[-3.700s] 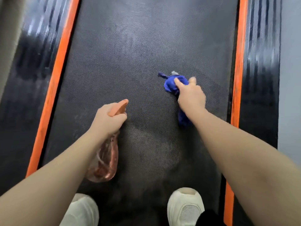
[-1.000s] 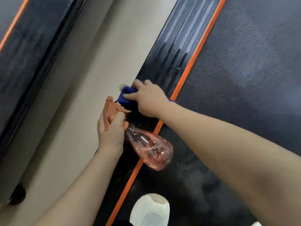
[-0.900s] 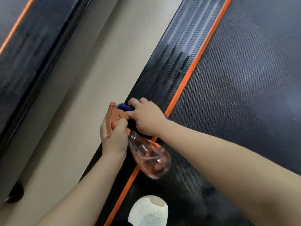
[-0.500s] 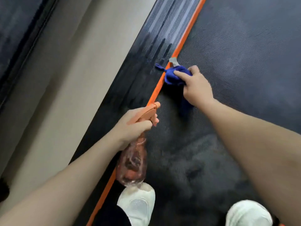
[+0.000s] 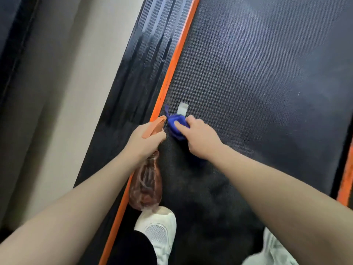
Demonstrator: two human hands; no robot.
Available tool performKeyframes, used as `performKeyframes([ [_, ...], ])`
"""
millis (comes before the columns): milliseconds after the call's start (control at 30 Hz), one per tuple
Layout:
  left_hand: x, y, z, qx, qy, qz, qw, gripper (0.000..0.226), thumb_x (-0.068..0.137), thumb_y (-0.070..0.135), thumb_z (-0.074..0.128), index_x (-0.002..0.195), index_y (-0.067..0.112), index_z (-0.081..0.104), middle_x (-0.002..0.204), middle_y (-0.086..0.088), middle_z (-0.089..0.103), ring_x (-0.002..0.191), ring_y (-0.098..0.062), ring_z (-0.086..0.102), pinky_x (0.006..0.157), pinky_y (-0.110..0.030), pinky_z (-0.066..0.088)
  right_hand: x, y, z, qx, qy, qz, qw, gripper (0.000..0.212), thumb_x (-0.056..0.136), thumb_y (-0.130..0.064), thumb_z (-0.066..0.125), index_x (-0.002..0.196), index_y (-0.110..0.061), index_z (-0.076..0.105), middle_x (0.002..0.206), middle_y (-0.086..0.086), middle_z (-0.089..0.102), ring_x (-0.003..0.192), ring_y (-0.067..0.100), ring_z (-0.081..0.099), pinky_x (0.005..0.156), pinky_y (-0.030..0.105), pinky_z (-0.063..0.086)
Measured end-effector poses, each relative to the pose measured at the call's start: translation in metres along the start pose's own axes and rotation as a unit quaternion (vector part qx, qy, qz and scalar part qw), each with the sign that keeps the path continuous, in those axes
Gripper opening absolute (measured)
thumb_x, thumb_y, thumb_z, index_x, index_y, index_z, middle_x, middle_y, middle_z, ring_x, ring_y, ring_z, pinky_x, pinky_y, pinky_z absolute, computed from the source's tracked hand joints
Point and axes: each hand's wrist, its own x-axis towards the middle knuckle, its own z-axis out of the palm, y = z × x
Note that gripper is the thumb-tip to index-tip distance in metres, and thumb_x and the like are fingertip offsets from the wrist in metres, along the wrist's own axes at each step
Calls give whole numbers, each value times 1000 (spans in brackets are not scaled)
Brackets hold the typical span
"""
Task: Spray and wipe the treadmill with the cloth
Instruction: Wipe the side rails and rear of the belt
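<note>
The treadmill belt [image 5: 257,83] fills most of what I see, a dark textured surface running from lower left up to the upper right, with paler hazy patches across it. Along its left edge runs an orange strip [image 5: 172,67], and outside that the black ribbed side rail [image 5: 141,64], both on the same slant as the belt. A second orange strip [image 5: 345,186] shows at the far right edge. Left of the rail is pale floor [image 5: 72,83], then a dark edge of something I cannot make out.

My two white shoes stand on the belt at the bottom, the left shoe [image 5: 158,228] just beside the orange strip, the right shoe [image 5: 271,251] partly cut off.

My left hand [image 5: 145,142] grips the neck of the spray bottle [image 5: 146,184]. Its clear, reddish-tinted body hangs down towards my left shoe, long axis close to upright in view, and its orange nozzle [image 5: 155,126] points up and to the right, nearly touching the cloth.

My right hand [image 5: 200,138] presses the bunched blue cloth [image 5: 176,125] onto the belt just beside the orange strip, fingers curled over it. A small pale tag [image 5: 182,108] sticks out of the cloth's far side; any writing on it is too blurred to read.
</note>
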Motion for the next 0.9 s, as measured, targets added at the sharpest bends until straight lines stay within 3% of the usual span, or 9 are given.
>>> performKeyframes([
  [67, 3, 0, -3, -93, 50, -7, 994, 35, 80, 0, 59, 112, 12, 66, 62, 10, 54, 51, -3, 44, 54, -17, 38, -13, -16, 9, -30, -51, -118, 991, 54, 92, -18, 42, 144, -25, 27, 128, 12, 37, 104, 31, 45, 79, 39, 43],
  [133, 4, 3, -10, -135, 95, 0, 986, 41, 79, 1, 59, 116, 18, 66, 60, 8, 54, 47, -4, 43, 48, -15, 36, -11, -7, 5, -57, -21, -145, 988, 48, 94, -21, 31, 141, -29, 33, 125, 13, 41, 101, 33, 47, 74, 39, 44],
  [267, 4, 8, -27, -133, 44, 36, 989, 24, 69, 18, 62, 88, 31, 69, 85, -4, 63, 79, -13, 60, 73, -19, 44, 25, 29, -19, -8, 72, 168, 983, 42, 94, -19, 37, 135, -29, 40, 127, 14, 39, 106, 34, 44, 79, 42, 44],
  [333, 4, 9, -31, -83, -19, 40, 996, 27, 67, 24, 61, 88, 37, 70, 105, -2, 66, 96, -11, 63, 85, -22, 44, 39, 21, -26, 41, 69, 236, 968, 40, 93, -15, 41, 132, -27, 44, 130, 13, 37, 108, 34, 43, 82, 41, 43],
  [400, 5, 8, -34, -70, -21, 43, 996, 27, 70, 21, 61, 91, 36, 71, 115, -1, 64, 94, -6, 63, 83, -18, 47, 40, -7, -23, 57, 58, 173, 982, 40, 93, -17, 41, 131, -26, 44, 126, 12, 39, 106, 32, 44, 80, 39, 43],
  [533, 8, 5, -34, -97, 45, 15, 994, 40, 84, -4, 50, 122, 7, 59, 84, 4, 67, 66, -1, 59, 57, -8, 47, 29, -35, 1, -20, 25, -28, 999, 43, 94, -21, 37, 136, -26, 41, 126, 13, 44, 101, 32, 50, 70, 38, 44],
  [633, 8, 2, -35, -110, 46, 0, 993, 35, 84, -4, 48, 113, 8, 63, 82, 4, 66, 72, -10, 58, 56, -9, 48, 51, -4, -11, -58, 144, 31, 987, 47, 85, -24, 28, 121, -27, 58, 104, 14, 57, 82, 32, 57, 56, 35, 45],
  [767, 10, 5, -37, -111, 34, -3, 993, 35, 84, -1, 48, 108, 18, 63, 89, 4, 69, 69, 4, 63, 58, -9, 48, 71, -3, -26, -1, 95, 159, 983, 47, 95, -19, 36, 142, -25, 34, 136, 16, 36, 111, 34, 43, 78, 42, 43],
  [900, 10, 6, -31, -95, 48, -17, 994, 27, 83, -2, 49, 97, 12, 67, 88, -6, 64, 76, -15, 59, 58, -14, 48, 30, -29, -5, 4, 28, 25, 999, 54, 94, -16, 37, 145, -26, 23, 133, 14, 34, 107, 31, 45, 72, 39, 44],
])
